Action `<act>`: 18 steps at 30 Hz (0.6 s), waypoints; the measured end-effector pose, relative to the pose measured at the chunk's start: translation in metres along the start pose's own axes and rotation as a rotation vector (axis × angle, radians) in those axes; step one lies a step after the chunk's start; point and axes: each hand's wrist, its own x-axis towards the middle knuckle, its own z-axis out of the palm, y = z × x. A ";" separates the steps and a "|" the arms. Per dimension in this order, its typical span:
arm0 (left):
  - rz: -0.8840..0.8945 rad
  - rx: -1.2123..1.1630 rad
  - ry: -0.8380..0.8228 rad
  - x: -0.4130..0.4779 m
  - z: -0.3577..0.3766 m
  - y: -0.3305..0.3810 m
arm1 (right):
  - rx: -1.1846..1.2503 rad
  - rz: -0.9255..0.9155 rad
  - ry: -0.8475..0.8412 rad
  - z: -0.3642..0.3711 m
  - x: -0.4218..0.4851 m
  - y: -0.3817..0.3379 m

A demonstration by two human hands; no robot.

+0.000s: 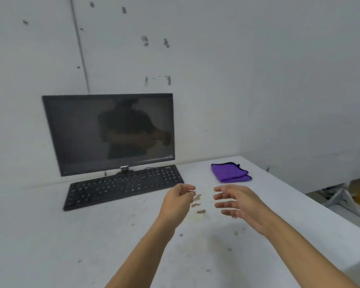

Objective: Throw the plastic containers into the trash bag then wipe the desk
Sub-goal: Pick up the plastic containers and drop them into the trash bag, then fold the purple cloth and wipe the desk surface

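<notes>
The white, stained desk top point(91, 235) carries a black flat-screen monitor point(108, 132), switched off, standing against the white wall point(237, 59). A black full-size keyboard point(123, 187) lies directly in front of the monitor, angled slightly. A folded purple microfibre cloth with dark edging point(231, 172) rests on the desk to the right of the keyboard, near the rear edge and apart from both hands.

Both bare forearms extend forward over the desk. The left hand point(178, 201) hovers above the surface with its fingers curled loosely inward; the fingertips are close together, and whether they pinch anything cannot be determined because of blur. The right hand point(239, 204) is held with its fingers spread and extended toward the left, grasping nothing. The two hands face each other with a gap between them.

Small brown residue patches point(196, 203) lie on the desk within that gap. Scattered dark specks mark the surface nearer the camera. No plastic container or trash bag is in view.
</notes>
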 end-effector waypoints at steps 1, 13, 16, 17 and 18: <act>-0.003 -0.004 -0.009 0.008 0.010 0.001 | -0.009 -0.001 0.015 -0.011 0.007 0.007; -0.123 -0.082 0.004 0.092 0.042 -0.029 | -0.805 -0.241 0.126 -0.065 0.191 0.049; -0.133 -0.057 0.014 0.105 0.033 -0.033 | -1.189 -0.262 0.116 -0.078 0.237 0.046; -0.138 -0.044 0.019 0.110 0.029 -0.034 | -1.286 -0.255 0.114 -0.084 0.249 0.046; -0.144 -0.034 0.020 0.113 0.027 -0.034 | -1.371 -0.245 0.107 -0.090 0.258 0.048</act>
